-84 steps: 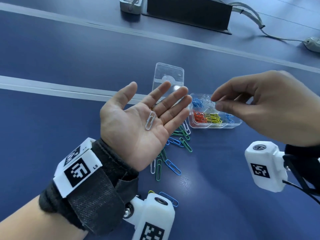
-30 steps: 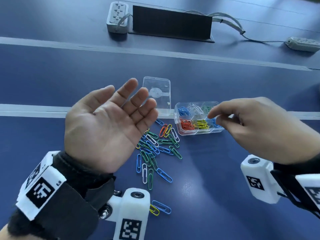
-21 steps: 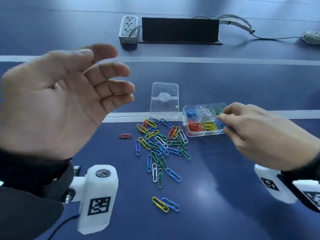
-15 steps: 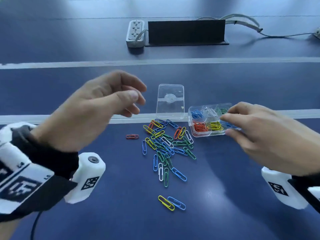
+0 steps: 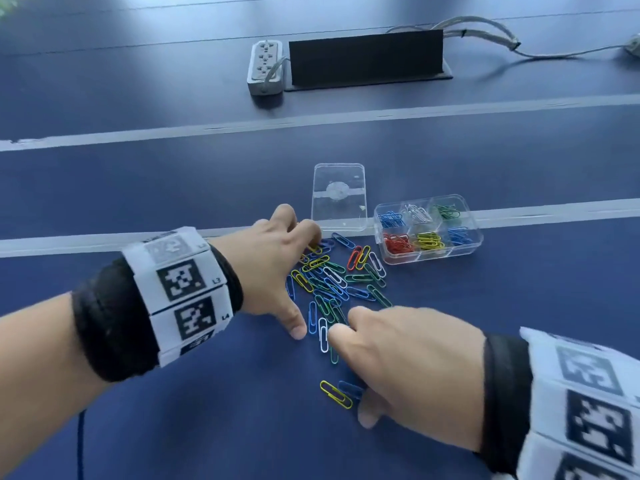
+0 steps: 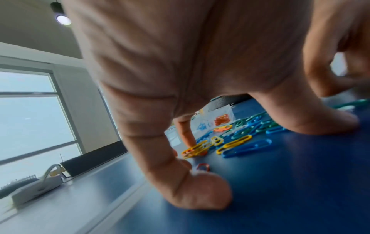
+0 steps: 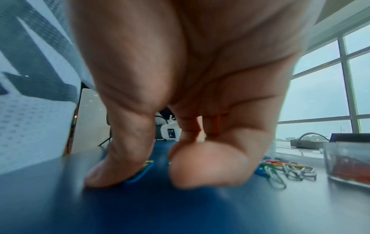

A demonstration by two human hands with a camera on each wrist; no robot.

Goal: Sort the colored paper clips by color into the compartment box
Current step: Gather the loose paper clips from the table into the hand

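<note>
A pile of loose paper clips (image 5: 334, 277) in blue, green, yellow, white and red lies on the blue table. The clear compartment box (image 5: 477, 239) stands to its right, clips sorted by color in its cells. My left hand (image 5: 291, 282) is spread palm down over the pile's left side, fingertips (image 6: 200, 194) on the table and thumb near a blue clip (image 6: 248, 147). My right hand (image 5: 358, 374) is down at the pile's near end by a white clip (image 5: 323, 334). Its thumb presses a blue clip (image 7: 140, 172) beside a yellow clip (image 5: 335, 394). Neither hand holds anything.
The box's clear lid (image 5: 339, 195) lies flat just behind the pile. A small red clip (image 6: 203, 167) lies under my left hand. A power strip (image 5: 265, 67) and a black panel (image 5: 365, 58) sit far back. Pale stripes (image 5: 346, 117) cross the table.
Both hands have dropped onto the table at the pile. The left was raised at the left. The right has come back from the box.
</note>
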